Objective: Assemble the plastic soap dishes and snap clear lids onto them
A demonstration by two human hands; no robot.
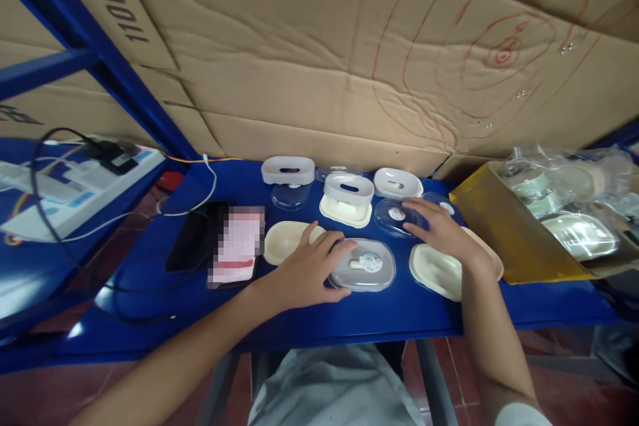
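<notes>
My left hand (pixel 312 271) has its thumb and fingers around the left end of an oval plastic box (pixel 367 265). That box has a clear lid with a round label, over a pale slotted insert. Farther right, my right hand (pixel 439 227) has its thumb and fingertips at the right end of a clear oval lid (pixel 392 216), which also bears a round label. A cream oval tray (pixel 284 241) lies partly behind my left hand. Another cream tray (pixel 435 271) sits below my right wrist. White slotted oval pieces (pixel 348 188) stand toward the back.
A phone (pixel 238 246) with a blurred screen lies at the left, beside a dark flat device (pixel 192 239). Cables and a white power strip (pixel 84 193) are farther left. On the right stands a carton (pixel 484 226) of wrapped pieces. Cardboard (pixel 289 46) walls the back.
</notes>
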